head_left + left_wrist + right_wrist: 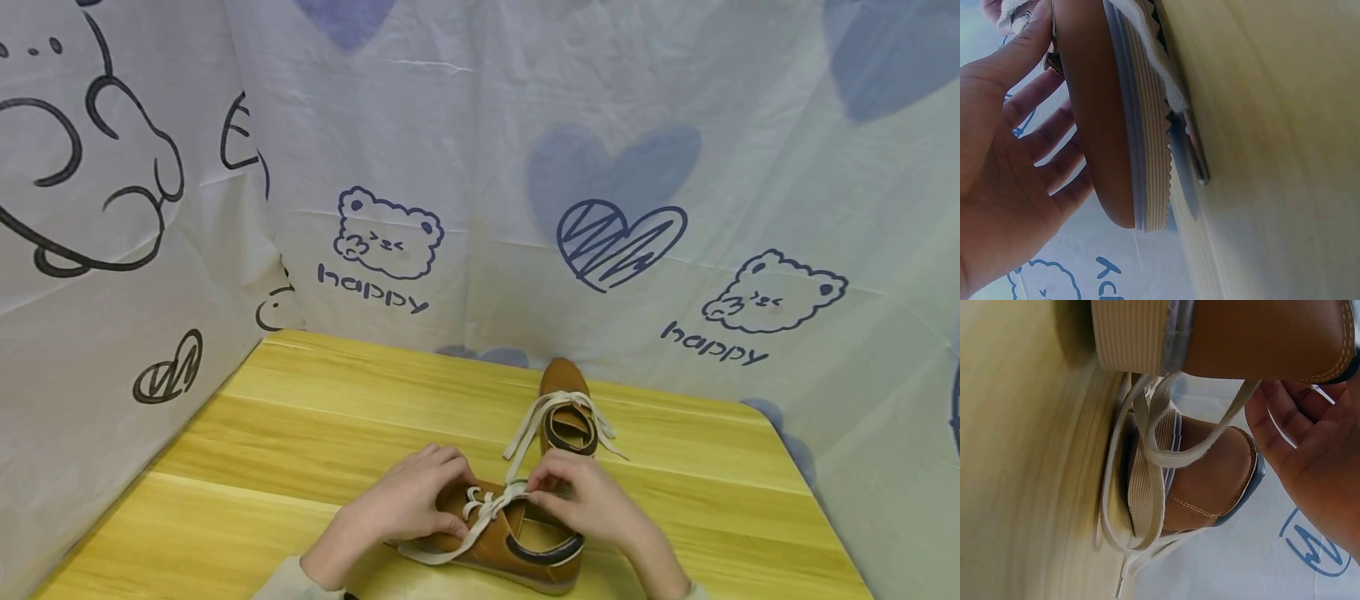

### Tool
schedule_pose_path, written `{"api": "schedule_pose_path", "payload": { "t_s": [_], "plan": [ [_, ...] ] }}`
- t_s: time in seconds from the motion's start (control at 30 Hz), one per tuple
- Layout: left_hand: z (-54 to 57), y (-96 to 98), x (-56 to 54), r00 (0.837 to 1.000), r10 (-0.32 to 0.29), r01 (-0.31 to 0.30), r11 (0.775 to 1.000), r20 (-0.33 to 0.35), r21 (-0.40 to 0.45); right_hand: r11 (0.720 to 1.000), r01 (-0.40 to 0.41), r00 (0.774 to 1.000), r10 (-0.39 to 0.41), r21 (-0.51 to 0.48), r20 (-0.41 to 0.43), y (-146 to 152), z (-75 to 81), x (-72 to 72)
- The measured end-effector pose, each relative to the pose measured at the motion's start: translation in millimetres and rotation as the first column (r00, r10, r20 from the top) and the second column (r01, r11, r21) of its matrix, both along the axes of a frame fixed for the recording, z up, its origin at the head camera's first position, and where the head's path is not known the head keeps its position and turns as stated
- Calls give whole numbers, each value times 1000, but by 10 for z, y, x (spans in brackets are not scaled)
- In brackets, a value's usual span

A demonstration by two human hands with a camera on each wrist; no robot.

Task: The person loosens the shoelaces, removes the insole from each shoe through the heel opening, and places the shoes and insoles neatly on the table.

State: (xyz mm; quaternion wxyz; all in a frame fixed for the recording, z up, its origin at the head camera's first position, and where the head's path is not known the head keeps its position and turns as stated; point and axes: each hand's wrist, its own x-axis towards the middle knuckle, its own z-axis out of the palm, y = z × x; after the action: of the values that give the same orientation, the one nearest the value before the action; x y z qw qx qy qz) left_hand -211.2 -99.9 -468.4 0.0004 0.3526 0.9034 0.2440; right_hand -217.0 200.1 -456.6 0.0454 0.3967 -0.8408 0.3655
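A brown lace-up shoe point(498, 546) lies on the table, its toe to the left and its dark-lined opening to the right. My left hand point(408, 500) holds its front part, thumb on the near side and fingers on the far side. At the top of the lacing, my right hand point(585, 496) pinches the off-white lace point(480, 527) near the knot between thumb and fingers. One lace end trails across the toe side, and a long stretch point(1160, 456) hangs down on the far side. In the left wrist view, the ridged sole point(1150, 125) stands close by the tabletop.
A matching brown shoe point(564, 375) with its lace point(536, 408) tied lies just behind, toe pointing away. The yellow wood-grain table point(315, 408) meets printed white cloth point(495, 167) at the back; more cloth hangs on the left and right.
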Motion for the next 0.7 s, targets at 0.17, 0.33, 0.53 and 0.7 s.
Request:
{"api": "schedule_pose_path", "payload": {
  "t_s": [0.17, 0.33, 0.53, 0.7],
  "plan": [
    [1, -1, 1, 1000, 4, -4, 1000, 3, -4, 1000, -5, 1000, 5, 7, 28, 34, 27, 6],
    [12, 5, 12, 1000, 3, -3, 1000, -3, -18, 1000, -1, 999, 1, 3, 54, 99, 68, 4],
    [12, 10, 13, 1000, 1, -1, 1000, -10, -28, 998, 59, 996, -61, 28, 66, 196, 129, 3],
    [10, 8, 10, 1000, 0, 0, 1000, -6, -18, 995, 81, 995, -84, 63, 55, 306, 153, -19]
  ]
}}
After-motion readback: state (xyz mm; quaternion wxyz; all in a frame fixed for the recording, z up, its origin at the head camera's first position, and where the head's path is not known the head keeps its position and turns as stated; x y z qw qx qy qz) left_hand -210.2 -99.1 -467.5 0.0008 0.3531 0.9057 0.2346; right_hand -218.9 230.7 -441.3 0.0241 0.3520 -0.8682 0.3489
